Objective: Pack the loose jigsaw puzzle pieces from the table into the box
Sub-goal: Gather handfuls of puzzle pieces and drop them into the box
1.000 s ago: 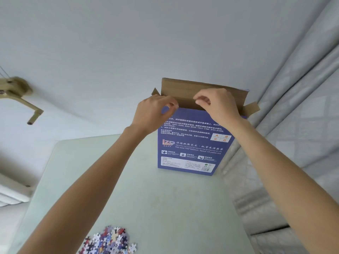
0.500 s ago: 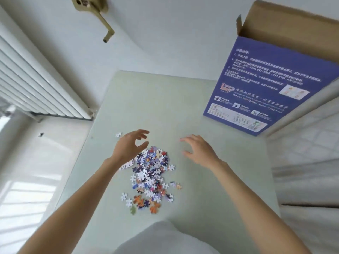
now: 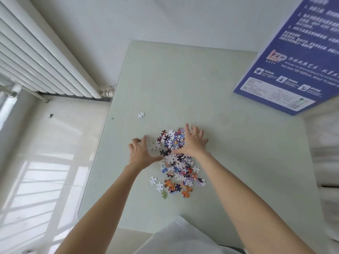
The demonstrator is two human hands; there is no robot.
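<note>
A heap of loose jigsaw pieces (image 3: 178,165) lies in the middle of the pale green table (image 3: 183,85). My left hand (image 3: 141,153) sits at the heap's left edge with its fingers spread and bent over several white pieces. My right hand (image 3: 192,142) lies flat on the far part of the heap, fingers spread. One single white piece (image 3: 140,115) lies apart, farther back on the left. The blue puzzle box (image 3: 286,66) stands upright at the table's far right; its top is out of frame.
A white radiator (image 3: 42,57) runs along the wall to the left of the table. Grey curtain fabric (image 3: 328,143) hangs on the right, behind and beside the box. The table's left edge (image 3: 102,136) drops to a tiled floor.
Both hands left the box's top flaps, came down to the table and now lie on the heap of pieces. The view swung down from the box to the table.
</note>
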